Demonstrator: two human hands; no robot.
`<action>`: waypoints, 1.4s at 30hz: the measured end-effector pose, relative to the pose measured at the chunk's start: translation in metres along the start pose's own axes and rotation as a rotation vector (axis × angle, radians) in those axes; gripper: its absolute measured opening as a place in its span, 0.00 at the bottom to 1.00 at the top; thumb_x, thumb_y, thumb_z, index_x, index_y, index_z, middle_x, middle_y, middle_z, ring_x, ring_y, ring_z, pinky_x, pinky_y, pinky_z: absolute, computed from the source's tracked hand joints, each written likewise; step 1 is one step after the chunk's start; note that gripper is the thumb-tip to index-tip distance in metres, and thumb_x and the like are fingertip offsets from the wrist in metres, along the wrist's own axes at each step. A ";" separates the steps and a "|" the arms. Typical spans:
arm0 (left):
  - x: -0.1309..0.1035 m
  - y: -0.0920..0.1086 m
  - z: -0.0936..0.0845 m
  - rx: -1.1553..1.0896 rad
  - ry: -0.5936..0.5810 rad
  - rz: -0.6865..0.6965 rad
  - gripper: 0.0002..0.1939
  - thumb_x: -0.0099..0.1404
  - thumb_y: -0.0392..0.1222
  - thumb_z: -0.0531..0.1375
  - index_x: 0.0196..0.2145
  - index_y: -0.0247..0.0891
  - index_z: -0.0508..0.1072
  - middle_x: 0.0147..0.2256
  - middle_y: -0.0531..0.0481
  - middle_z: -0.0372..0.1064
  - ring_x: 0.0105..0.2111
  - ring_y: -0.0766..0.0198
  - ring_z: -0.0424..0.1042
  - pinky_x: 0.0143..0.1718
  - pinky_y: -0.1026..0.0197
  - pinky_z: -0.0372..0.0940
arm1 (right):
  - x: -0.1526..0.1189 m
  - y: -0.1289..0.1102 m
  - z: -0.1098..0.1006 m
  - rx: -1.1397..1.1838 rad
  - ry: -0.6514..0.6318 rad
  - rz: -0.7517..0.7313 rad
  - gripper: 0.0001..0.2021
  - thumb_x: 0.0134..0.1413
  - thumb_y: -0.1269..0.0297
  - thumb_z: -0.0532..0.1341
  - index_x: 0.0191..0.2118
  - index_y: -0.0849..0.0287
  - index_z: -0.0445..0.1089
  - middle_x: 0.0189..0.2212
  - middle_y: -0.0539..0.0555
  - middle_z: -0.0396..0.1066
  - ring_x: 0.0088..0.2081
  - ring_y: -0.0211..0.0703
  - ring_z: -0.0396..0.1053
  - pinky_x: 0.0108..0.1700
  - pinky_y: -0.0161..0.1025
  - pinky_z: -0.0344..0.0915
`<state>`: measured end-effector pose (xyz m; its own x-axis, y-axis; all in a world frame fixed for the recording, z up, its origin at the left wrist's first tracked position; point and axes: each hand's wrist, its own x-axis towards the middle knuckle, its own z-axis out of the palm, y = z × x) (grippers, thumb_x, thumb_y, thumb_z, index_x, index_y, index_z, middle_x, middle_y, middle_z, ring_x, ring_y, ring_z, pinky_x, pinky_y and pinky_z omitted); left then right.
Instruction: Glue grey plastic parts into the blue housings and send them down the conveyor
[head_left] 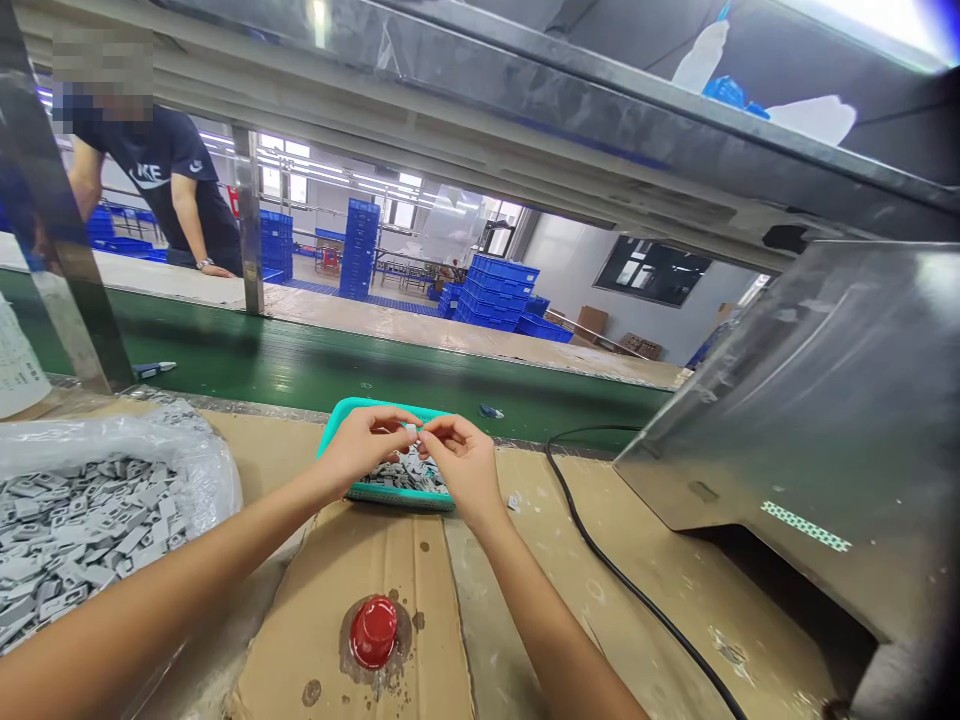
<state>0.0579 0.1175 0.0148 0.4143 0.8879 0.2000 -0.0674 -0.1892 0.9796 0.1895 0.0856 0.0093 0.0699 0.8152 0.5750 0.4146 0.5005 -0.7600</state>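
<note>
Small pale piece (411,428): whitish, pinched at fingertips of left hand (367,442), raised above basket; right hand's (465,462) fingertips close against it; finer shape too small to tell, partly covered by fingers. Basket (401,496): teal, oblong, rounded corners, upright at far end of cardboard strip (337,590), below both hands. Grey parts (409,474): small, light grey, heaped loose inside basket, lying at mixed angles, partly hidden behind hands.

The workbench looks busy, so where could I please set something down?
Bare cardboard lies between the red cup and the green basket; another, mostly bare patch lies between the right forearm and the black cable. The bag of grey parts crowds the left; the left hand and right hand crowd the basket.
</note>
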 end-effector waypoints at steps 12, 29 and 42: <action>0.000 0.015 -0.019 -0.131 -0.320 -0.201 0.08 0.47 0.40 0.63 0.24 0.32 0.72 0.22 0.52 0.69 0.24 0.70 0.67 0.32 0.65 0.63 | -0.006 -0.028 -0.018 -0.401 -0.166 -0.398 0.08 0.46 0.76 0.56 0.28 0.59 0.71 0.29 0.54 0.71 0.33 0.41 0.68 0.36 0.38 0.64; -0.001 0.016 -0.023 0.287 -0.402 -0.136 0.19 0.54 0.53 0.54 0.40 0.39 0.66 0.31 0.50 0.71 0.25 0.68 0.68 0.22 0.68 0.58 | -0.046 -0.040 -0.031 -0.491 -0.139 -0.169 0.07 0.43 0.77 0.55 0.24 0.59 0.66 0.23 0.50 0.68 0.26 0.37 0.65 0.30 0.34 0.63; 0.014 -0.020 -0.051 0.781 -0.028 0.164 0.19 0.54 0.49 0.52 0.44 0.42 0.62 0.31 0.52 0.69 0.28 0.63 0.66 0.28 0.64 0.58 | -0.101 -0.040 -0.015 -0.282 -0.418 -0.267 0.09 0.46 0.79 0.53 0.27 0.60 0.68 0.25 0.54 0.70 0.28 0.39 0.66 0.30 0.36 0.65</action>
<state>0.0183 0.1554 -0.0012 0.4776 0.8144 0.3296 0.5219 -0.5648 0.6392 0.1790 -0.0214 -0.0143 -0.4122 0.7457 0.5235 0.5988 0.6548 -0.4612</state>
